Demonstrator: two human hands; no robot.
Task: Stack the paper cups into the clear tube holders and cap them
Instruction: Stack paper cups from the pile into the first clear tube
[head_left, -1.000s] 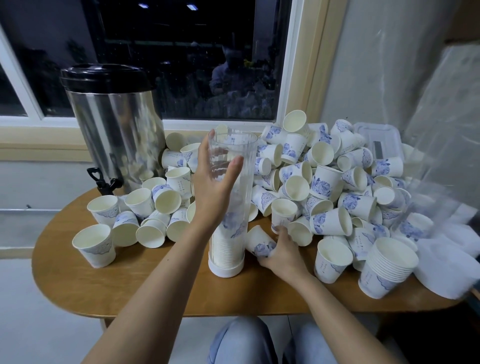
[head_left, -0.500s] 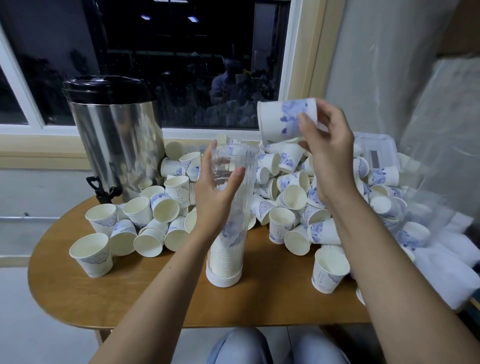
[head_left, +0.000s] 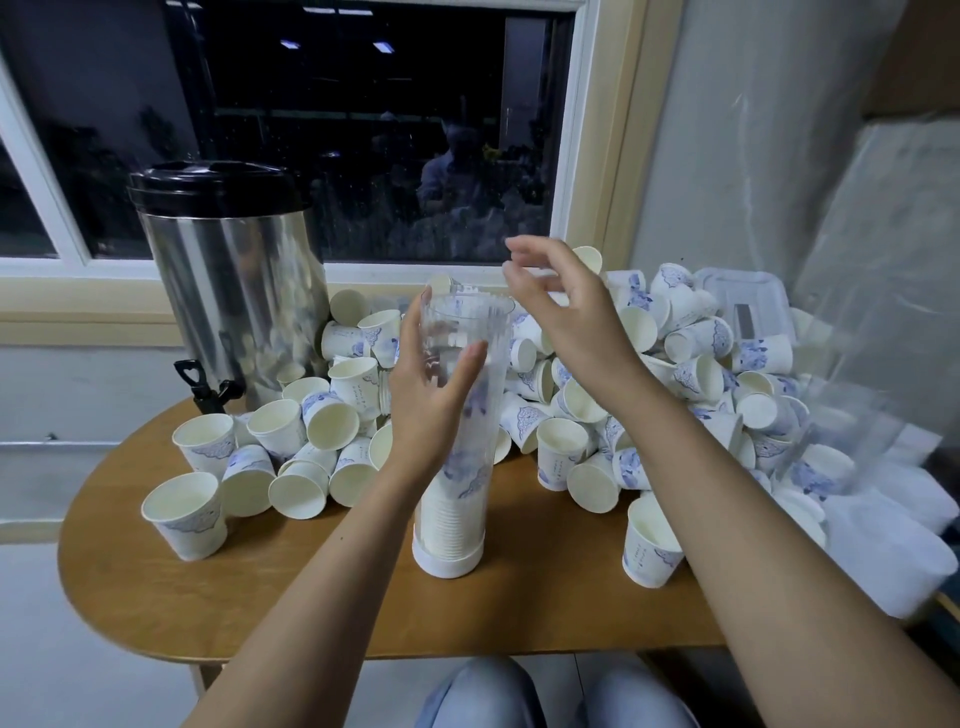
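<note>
A clear tube holder (head_left: 462, 332) stands upright on a white base (head_left: 448, 560) at the table's middle, its lower part filled with nested paper cups (head_left: 451, 509). My left hand (head_left: 431, 400) grips the tube's left side at mid height, thumb across the front. My right hand (head_left: 561, 301) hovers just right of the tube's open mouth, fingers loosely spread and holding nothing. Loose white paper cups with blue print (head_left: 696, 374) lie heaped to the right and behind, and more loose cups (head_left: 291, 452) sit to the left.
A steel drink urn with a black lid (head_left: 228, 291) and black tap (head_left: 202, 384) stands at the back left. Crumpled clear plastic wrap (head_left: 883, 405) covers the table's right end. One cup (head_left: 652, 540) stands upright near the front right. The round wooden table (head_left: 311, 597) ends just before my knees.
My right hand took a cup from beside the tube, lifted it above the tube mouth, and now is empty with fingers apart. My left hand stayed on the tube.
</note>
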